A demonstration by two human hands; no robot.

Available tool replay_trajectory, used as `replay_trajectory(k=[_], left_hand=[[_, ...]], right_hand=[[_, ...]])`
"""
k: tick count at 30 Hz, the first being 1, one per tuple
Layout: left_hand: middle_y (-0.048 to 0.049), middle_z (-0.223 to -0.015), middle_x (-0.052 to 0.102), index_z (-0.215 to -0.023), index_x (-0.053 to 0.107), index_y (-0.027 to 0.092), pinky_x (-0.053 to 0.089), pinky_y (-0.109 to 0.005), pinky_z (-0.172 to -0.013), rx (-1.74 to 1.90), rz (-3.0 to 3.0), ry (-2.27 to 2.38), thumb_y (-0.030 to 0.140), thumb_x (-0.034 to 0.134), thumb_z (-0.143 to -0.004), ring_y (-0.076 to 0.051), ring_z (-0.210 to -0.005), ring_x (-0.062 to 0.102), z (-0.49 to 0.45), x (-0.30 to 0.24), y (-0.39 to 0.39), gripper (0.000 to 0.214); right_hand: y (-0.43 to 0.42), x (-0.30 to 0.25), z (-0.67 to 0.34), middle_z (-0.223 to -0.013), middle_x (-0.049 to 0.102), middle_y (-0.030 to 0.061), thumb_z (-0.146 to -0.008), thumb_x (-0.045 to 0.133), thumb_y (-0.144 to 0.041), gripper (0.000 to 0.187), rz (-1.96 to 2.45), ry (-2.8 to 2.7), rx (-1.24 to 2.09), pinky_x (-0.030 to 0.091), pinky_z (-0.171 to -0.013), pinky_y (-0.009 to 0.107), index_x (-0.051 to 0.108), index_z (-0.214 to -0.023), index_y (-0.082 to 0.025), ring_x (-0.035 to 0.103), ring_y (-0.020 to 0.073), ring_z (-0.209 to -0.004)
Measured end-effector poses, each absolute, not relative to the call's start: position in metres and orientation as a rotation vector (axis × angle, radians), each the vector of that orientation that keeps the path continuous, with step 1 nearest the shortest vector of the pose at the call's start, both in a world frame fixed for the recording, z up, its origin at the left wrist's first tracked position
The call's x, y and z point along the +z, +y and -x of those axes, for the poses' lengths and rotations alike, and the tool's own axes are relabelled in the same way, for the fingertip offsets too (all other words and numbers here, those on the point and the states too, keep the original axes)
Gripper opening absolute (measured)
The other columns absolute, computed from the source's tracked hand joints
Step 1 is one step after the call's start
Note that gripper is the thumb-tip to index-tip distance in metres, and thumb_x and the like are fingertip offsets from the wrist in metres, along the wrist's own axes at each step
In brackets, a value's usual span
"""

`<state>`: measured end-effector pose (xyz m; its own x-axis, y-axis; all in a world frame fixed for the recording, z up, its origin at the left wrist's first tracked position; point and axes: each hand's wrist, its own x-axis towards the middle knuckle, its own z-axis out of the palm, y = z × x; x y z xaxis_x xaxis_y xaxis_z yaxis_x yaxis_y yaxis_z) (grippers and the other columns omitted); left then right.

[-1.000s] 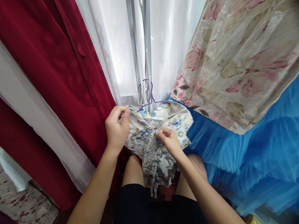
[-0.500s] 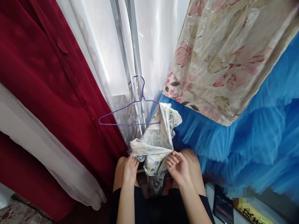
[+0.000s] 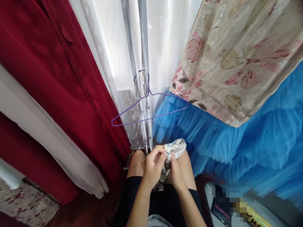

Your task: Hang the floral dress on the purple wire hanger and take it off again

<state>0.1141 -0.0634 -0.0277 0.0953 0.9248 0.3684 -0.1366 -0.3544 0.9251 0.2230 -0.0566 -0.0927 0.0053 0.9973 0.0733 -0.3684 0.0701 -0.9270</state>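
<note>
Between my knees, both hands hold a white garment [image 3: 177, 148] with a small floral print, bunched up so its exact kind cannot be told. My left hand [image 3: 153, 165] pinches its edge between thumb and fingers. Close beside it, my right hand [image 3: 174, 168] grips the cloth from the right, its fingers mostly hidden. Part of the fabric hangs down between my legs. Above and ahead of my hands, a bare purple wire hanger [image 3: 163, 115] hangs from a grey metal rail [image 3: 133, 44], apart from the garment.
Red curtain-like cloth [image 3: 78, 104] and a whitish drape [image 3: 59, 148] hang on the left. To the right are a floral cloth [image 3: 227, 69] and blue ruffled tulle [image 3: 227, 142]. A dark phone [image 3: 221, 211] and a yellow packet [image 3: 257, 217] lie at the lower right.
The garment has come off the hanger, which now swings bare. My hands have moved together, and the cloth stretched between them is now gathered up.
</note>
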Motion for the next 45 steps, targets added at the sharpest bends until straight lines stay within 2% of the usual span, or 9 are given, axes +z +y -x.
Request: replay_trajectory(k=[6, 11, 14, 19, 23, 28, 33, 40, 45], left_hand=[[-0.0132, -0.135, 0.063, -0.110, 0.072, 0.022, 0.043, -0.039, -0.109, 1.442, -1.512, 0.995, 0.039, 0.061, -0.096, -0.029, -0.131, 0.056, -0.086, -0.027, -0.058, 0.025], [-0.0125, -0.110, 0.074, -0.117, 0.075, 0.022, 0.050, -0.039, -0.099, 0.942, -1.370, 0.926, 0.063, 0.053, -0.094, -0.030, -0.108, 0.068, -0.052, -0.064, -0.098, 0.052], [-0.0066, -0.096, 0.075, -0.099, 0.078, 0.020, 0.052, -0.032, -0.086, 0.728, -1.473, 0.966, 0.053, 0.067, -0.089, -0.026, -0.092, 0.068, -0.029, -0.090, -0.126, 0.037], [0.0016, -0.074, 0.065, -0.082, 0.072, 0.016, 0.041, -0.024, -0.067, 0.493, -1.761, 1.195, 0.028, 0.061, -0.090, -0.015, -0.071, 0.056, 0.012, -0.102, -0.125, 0.018], [-0.0013, -0.077, 0.064, -0.074, 0.067, 0.017, 0.041, -0.027, -0.074, 0.524, -1.962, 1.290, 0.040, 0.063, -0.091, -0.017, -0.079, 0.056, 0.039, -0.096, -0.098, 0.029], [-0.0078, -0.097, 0.069, -0.074, 0.073, 0.019, 0.040, -0.035, -0.093, 0.572, -2.265, 1.284, 0.061, 0.072, -0.081, -0.025, -0.102, 0.057, 0.085, -0.054, -0.046, 0.043], [-0.0080, -0.126, 0.071, -0.100, 0.077, 0.027, 0.027, -0.052, -0.109, 0.539, -2.518, 1.552, 0.056, 0.061, -0.093, -0.032, -0.123, 0.057, 0.126, 0.017, 0.027, 0.034], [-0.0180, -0.153, 0.051, -0.093, 0.068, 0.020, 0.019, -0.065, -0.115, 0.832, -2.720, 1.803, 0.038, 0.054, -0.093, -0.039, -0.146, 0.040, 0.126, 0.081, 0.048, 0.023], [-0.0157, -0.140, 0.062, -0.077, 0.062, 0.019, 0.038, -0.051, -0.113, 0.998, -2.834, 1.470, 0.029, 0.055, -0.087, -0.035, -0.138, 0.050, 0.080, 0.112, 0.036, 0.015]], right_hand=[[-0.082, -0.053, -0.231, -0.119, 0.071, 0.0084, -0.081, 0.081, -0.049, 0.055, 0.690, -1.349, 1.746, 0.046, -0.106, 0.042, 0.068, -0.129, -0.024, 0.061, 0.0284, -0.120], [-0.090, -0.043, -0.250, -0.091, 0.069, 0.0043, -0.083, 0.080, -0.039, 0.032, 0.581, -1.587, 1.997, 0.052, -0.077, 0.030, 0.073, -0.106, -0.018, 0.062, 0.0188, -0.081], [-0.083, -0.031, -0.269, -0.087, 0.068, 0.0062, -0.083, 0.077, -0.042, 0.033, 0.627, -1.702, 2.049, 0.049, -0.070, 0.030, 0.073, -0.103, -0.015, 0.057, 0.0180, -0.075], [-0.056, 0.014, -0.300, -0.074, 0.058, 0.0003, -0.077, 0.081, -0.045, 0.034, 0.939, -2.131, 1.737, 0.042, -0.056, 0.022, 0.068, -0.084, -0.015, 0.048, 0.0138, -0.067], [-0.034, 0.058, -0.309, -0.072, 0.058, -0.0005, -0.078, 0.079, -0.049, 0.037, 1.139, -2.307, 1.429, 0.042, -0.054, 0.022, 0.064, -0.077, -0.015, 0.050, 0.0143, -0.066], [0.016, 0.088, -0.307, -0.103, 0.073, 0.0063, -0.085, 0.072, -0.048, 0.040, 1.080, -2.273, 1.197, 0.055, -0.077, 0.031, 0.070, -0.110, -0.017, 0.067, 0.0269, -0.093], [0.077, 0.067, -0.293, -0.135, 0.067, 0.0114, -0.087, 0.068, -0.044, 0.061, 1.085, -2.160, 0.769, 0.046, -0.105, 0.043, 0.056, -0.142, -0.018, 0.063, 0.0318, -0.121], [0.100, 0.033, -0.260, -0.081, 0.073, 0.0072, -0.099, 0.046, -0.044, 0.037, 1.213, -2.091, 0.436, 0.046, -0.067, 0.031, 0.067, -0.084, -0.017, 0.068, 0.0247, -0.077], [0.089, 0.041, -0.250, -0.076, 0.073, 0.0079, -0.098, 0.053, -0.042, 0.033, 1.239, -2.170, 0.401, 0.040, -0.063, 0.029, 0.068, -0.080, -0.019, 0.067, 0.0244, -0.073]])
